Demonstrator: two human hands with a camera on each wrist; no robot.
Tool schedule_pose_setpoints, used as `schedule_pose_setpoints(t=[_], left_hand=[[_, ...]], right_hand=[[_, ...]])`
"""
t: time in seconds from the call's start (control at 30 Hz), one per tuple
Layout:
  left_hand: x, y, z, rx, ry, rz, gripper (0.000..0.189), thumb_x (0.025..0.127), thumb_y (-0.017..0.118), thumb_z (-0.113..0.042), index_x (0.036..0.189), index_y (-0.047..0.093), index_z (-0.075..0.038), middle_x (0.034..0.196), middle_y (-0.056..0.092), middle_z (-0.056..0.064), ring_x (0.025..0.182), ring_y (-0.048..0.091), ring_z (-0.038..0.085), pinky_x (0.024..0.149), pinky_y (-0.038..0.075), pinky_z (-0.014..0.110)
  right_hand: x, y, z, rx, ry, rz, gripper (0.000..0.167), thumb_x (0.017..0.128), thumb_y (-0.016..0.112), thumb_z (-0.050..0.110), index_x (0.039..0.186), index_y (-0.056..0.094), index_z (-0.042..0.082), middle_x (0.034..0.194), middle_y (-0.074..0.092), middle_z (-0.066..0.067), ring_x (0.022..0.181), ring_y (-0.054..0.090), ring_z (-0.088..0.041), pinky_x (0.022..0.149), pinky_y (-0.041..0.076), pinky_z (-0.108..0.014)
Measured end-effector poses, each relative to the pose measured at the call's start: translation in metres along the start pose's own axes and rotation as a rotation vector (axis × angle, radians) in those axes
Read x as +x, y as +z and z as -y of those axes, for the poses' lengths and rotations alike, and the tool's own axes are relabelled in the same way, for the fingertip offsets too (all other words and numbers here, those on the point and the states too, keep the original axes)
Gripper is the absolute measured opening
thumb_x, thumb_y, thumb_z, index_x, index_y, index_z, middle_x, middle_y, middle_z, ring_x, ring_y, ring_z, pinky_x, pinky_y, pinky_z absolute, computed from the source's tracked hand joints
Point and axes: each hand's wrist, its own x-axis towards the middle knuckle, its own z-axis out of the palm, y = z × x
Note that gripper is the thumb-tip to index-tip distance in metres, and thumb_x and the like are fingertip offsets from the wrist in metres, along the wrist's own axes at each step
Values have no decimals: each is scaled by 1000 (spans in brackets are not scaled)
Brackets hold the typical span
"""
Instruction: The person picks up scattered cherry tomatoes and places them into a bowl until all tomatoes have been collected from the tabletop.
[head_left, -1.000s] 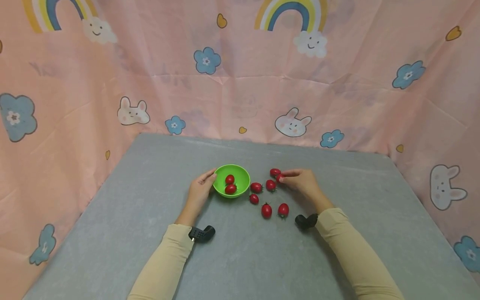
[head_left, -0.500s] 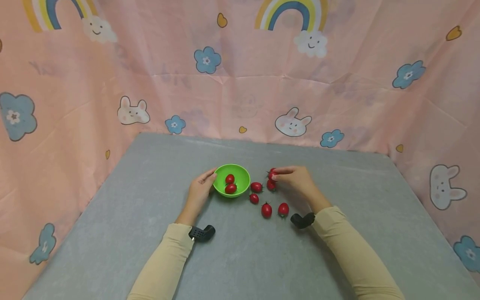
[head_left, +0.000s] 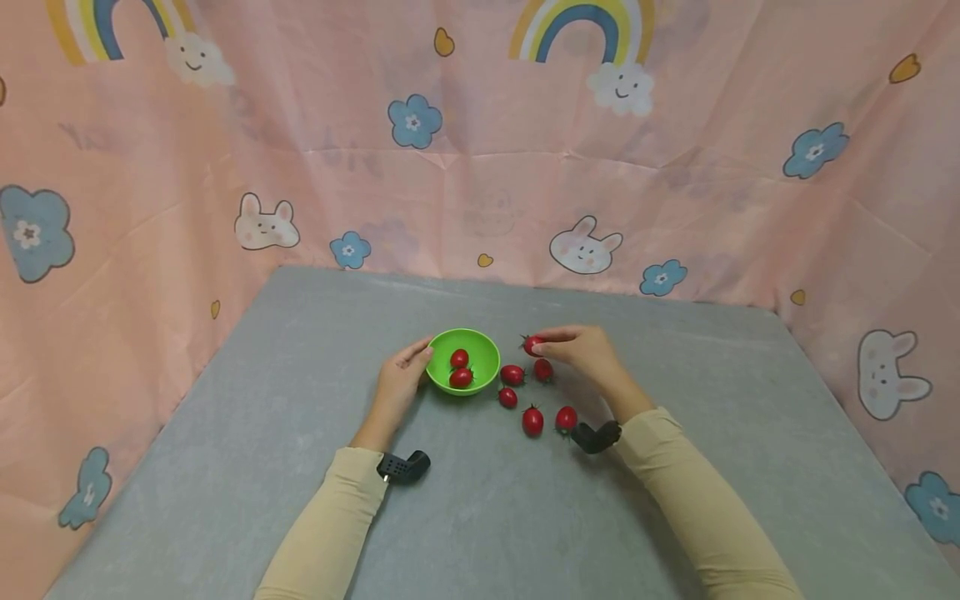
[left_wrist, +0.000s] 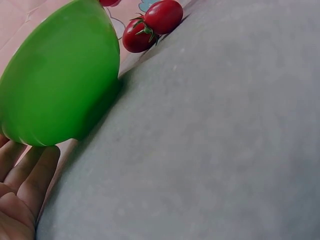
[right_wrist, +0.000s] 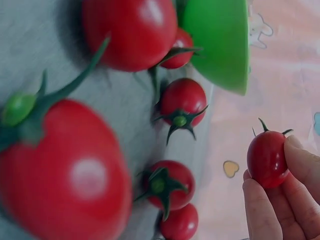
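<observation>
A green bowl [head_left: 483, 367] stands on the table with two red cherry tomatoes [head_left: 461, 378] inside. My left hand [head_left: 396, 387] grips its left rim, the thumb at the edge; in the left wrist view the fingers [left_wrist: 39, 177] press against the outside wall. Right of the bowl, my right hand [head_left: 594, 360] pinches a cherry tomato [head_left: 531, 345] between thumb and fingertips. The right wrist view has this held tomato [right_wrist: 267, 159] raised, green stem end up. One loose tomato [head_left: 543, 370] lies just below the right hand.
More loose cherry tomatoes lie on the grey table [head_left: 465, 517]: one beside the bowl [head_left: 512, 375], a smaller one [head_left: 507, 397], and two nearer me, including a tomato [head_left: 532, 421] with its stem up. A pink printed curtain [head_left: 480, 183] surrounds the table.
My right hand has moved left toward the bowl, carrying the pinched cherry tomato away from the others. The left hand and the bowl have stayed in place.
</observation>
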Motion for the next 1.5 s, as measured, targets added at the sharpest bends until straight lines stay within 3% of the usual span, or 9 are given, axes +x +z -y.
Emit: schedule_pose_setpoints(t=[0.3,0.47,1.1,1.3,1.5], left_hand=[[0,1,-1,-4,-1,-6,39,100,60,-22,135,61,-5,140,60,14,119,62,18,84,54,12],[1,1,0,6,-6,-9,38,100,60,-23,135,62,-6,139,61,13,119,62,18,84,53,12],[1,0,1,-10,-14,0,39,100,61,-25,135,62,-7,139,61,13,120,61,19,83,53,10],[2,1,3,-11,0,-6,38,100,60,-22,135,62,-5,138,62,15,109,65,10,82,54,12],[3,1,4,-13,17,-10,38,100,60,-21,134,61,-3,136,62,18,98,65,1,80,54,12]], right_hand=[[3,12,17,13,0,5,42,87,75,39,124,71,19,131,67,-6,128,53,-26,115,39,-51],[5,18,23,7,-43,5,41,87,77,38,122,72,18,132,67,-5,129,52,-25,114,40,-49],[5,39,37,87,-80,32,35,83,81,31,115,76,17,126,70,-4,127,53,-24,113,40,-48],[5,45,39,73,-64,35,35,82,81,34,114,77,19,127,70,-2,127,53,-23,112,41,-50],[5,51,43,100,-101,53,35,82,82,30,113,77,16,124,72,-4,126,54,-23,112,43,-46]])
